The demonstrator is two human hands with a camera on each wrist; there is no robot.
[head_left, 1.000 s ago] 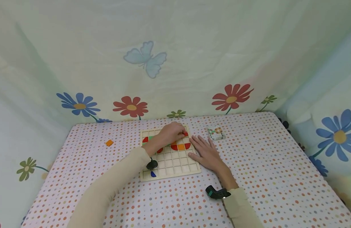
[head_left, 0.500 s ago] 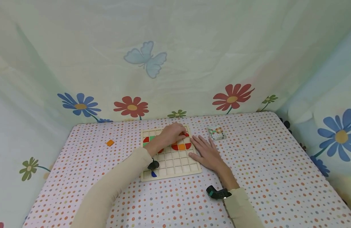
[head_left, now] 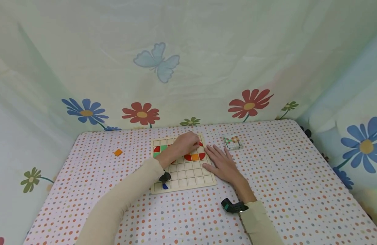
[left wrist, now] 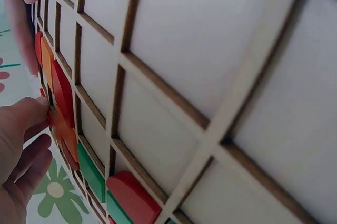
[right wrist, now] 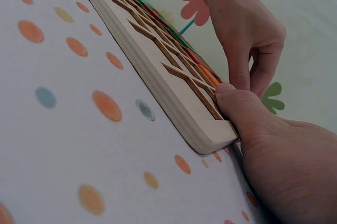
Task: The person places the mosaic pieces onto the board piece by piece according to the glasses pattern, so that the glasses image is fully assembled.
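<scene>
A wooden grid board (head_left: 188, 188) lies on the table, its far cells holding red, green and orange flat pieces. Over the far right part of the board, my left hand (head_left: 186, 143) pinches a red piece (head_left: 201, 144) at its cell; the fingers hide most of it. Among the filled cells are an orange square (head_left: 195, 157) and a green piece (left wrist: 90, 172). My right hand (head_left: 222, 165) rests along the board's right edge with fingers straight, its thumb (right wrist: 237, 100) touching the rim. A blue piece (head_left: 165, 186) sits in a near-left cell.
Left of the board lies a loose orange square piece (head_left: 118, 152). A small card with a coloured grid pattern (head_left: 232, 143) lies beyond the right hand. The dotted tablecloth (head_left: 283, 170) spreads around, and a flowered curtain hangs behind the table.
Both hands stay almost where they were. The left hand keeps pinching at the same far right cell, and the right hand still rests on the board's edge.
</scene>
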